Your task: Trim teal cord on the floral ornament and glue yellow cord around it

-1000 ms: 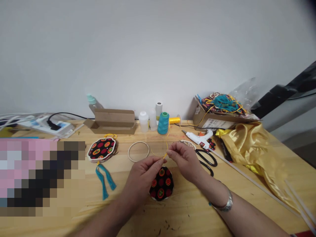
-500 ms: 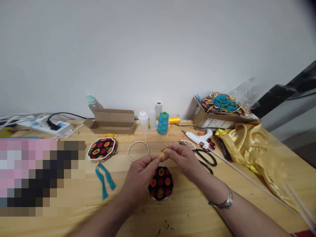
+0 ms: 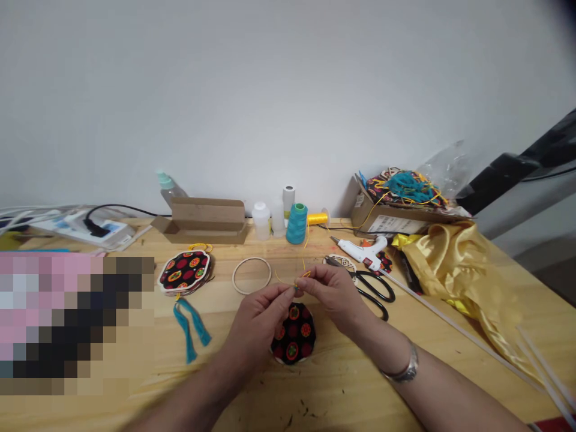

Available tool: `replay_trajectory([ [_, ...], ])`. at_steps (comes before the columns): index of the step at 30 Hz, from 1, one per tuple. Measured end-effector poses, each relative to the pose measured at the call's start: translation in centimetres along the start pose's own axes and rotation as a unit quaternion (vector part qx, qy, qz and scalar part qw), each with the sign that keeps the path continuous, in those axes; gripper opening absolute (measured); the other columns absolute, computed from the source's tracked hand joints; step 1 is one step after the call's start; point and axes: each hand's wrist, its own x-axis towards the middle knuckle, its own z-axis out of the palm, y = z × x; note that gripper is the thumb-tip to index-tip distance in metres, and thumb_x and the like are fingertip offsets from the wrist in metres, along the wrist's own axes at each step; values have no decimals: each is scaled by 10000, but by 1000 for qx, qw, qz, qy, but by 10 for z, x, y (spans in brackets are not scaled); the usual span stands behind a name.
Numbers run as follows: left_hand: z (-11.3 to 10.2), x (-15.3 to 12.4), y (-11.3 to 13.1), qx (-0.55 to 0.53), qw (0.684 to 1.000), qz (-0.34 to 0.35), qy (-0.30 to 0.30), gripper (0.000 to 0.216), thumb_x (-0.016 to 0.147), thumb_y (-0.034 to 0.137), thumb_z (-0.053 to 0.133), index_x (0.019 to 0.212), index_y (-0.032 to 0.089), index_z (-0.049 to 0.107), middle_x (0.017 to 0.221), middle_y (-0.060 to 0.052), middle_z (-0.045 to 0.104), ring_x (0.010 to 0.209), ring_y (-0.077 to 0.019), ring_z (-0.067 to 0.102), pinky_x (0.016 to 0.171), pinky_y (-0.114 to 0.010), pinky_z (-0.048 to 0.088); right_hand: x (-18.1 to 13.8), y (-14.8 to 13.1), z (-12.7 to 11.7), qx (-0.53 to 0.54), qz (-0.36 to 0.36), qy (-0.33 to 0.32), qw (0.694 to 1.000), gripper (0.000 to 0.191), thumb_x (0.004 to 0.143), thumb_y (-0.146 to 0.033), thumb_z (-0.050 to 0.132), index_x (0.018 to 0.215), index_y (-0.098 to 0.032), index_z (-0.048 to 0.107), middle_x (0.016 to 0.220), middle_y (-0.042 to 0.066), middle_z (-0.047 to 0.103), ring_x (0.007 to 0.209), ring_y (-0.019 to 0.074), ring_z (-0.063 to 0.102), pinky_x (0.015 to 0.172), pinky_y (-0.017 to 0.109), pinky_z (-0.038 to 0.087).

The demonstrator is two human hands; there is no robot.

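Observation:
My left hand (image 3: pixel 258 321) and my right hand (image 3: pixel 335 291) meet over the wooden table, both pinching a thin yellow cord (image 3: pixel 300 279) between fingertips. A small bead-like bit sits where the fingers touch. Just below the hands lies a round black fabric piece with red and green dots (image 3: pixel 294 334), partly hidden by my left hand. The cord runs back toward a yellow spool (image 3: pixel 318 219).
A finished patterned ornament (image 3: pixel 185 271) with a teal tassel (image 3: pixel 191 324) lies left, beside a wooden ring (image 3: pixel 252 275). Scissors (image 3: pixel 375 293), a white glue gun (image 3: pixel 362 249), yellow satin (image 3: pixel 454 270), thread cones (image 3: pixel 297 224) and cardboard boxes (image 3: pixel 204 219) crowd the back and right.
My hands have closed together a little and the right hand's fingers have shifted along the cord; the cord's loop has shrunk.

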Motion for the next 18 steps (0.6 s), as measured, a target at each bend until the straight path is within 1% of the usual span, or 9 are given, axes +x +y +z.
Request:
replay_trajectory([
  [3,-2,1,-4,7,1000,0,-13,276,765,406,566,813,153,665,467,73,361,434,-55,279,418,-182,204,-1,-2,-2,-94,-44,30,994,145,670,-249,608,561,-162,567,535,-25,555,540,104,484,548,232,383],
  [6,-4,2,-7,23,999,6,-24,264,771,401,560,757,154,652,508,53,413,468,-60,333,442,-179,235,-1,-1,-3,-198,-111,65,972,170,691,-228,579,540,-170,524,517,-34,494,530,102,435,513,223,334],
  [9,-5,2,-6,44,999,14,-26,260,780,392,547,720,160,648,486,49,426,463,-70,371,454,-189,274,0,-1,-6,-217,-134,50,966,182,708,-227,566,545,-171,506,510,-39,473,518,98,418,498,216,324],
  [11,-6,3,-5,69,997,35,-23,254,787,373,539,698,166,656,527,24,505,518,-97,464,508,-208,352,2,-1,-9,-211,-135,44,967,171,713,-228,570,562,-169,515,521,-38,486,522,96,423,504,213,336],
  [13,-7,5,-3,105,991,80,13,236,793,347,533,723,178,680,757,-32,629,735,-151,571,670,-254,427,3,-2,-13,-207,-137,51,967,151,722,-231,577,593,-164,537,535,-36,498,527,95,424,508,212,342],
  [14,-8,5,-2,124,985,112,49,220,796,334,530,765,187,691,927,-51,639,885,-178,571,777,-282,425,3,-2,-15,-208,-140,57,966,147,728,-232,581,604,-163,545,538,-36,501,528,94,423,507,211,340],
  [16,-9,5,0,158,959,188,143,213,808,310,518,890,209,686,1192,-54,554,1111,-201,483,945,-319,349,2,-3,-16,-218,-157,60,961,140,742,-225,585,620,-162,559,549,-34,510,539,95,430,518,214,343],
  [17,-10,4,1,173,942,224,182,227,815,300,511,962,220,665,1263,-46,508,1176,-198,433,998,-328,300,1,-3,-16,-226,-171,57,957,140,747,-220,590,622,-164,562,559,-33,518,552,97,441,533,218,350],
  [18,-10,3,2,181,929,253,202,247,824,289,502,1020,229,639,1304,-39,478,1210,-191,404,1025,-330,269,-1,-3,-15,-236,-190,55,952,139,750,-214,595,624,-166,565,576,-29,530,574,102,458,556,223,360],
])
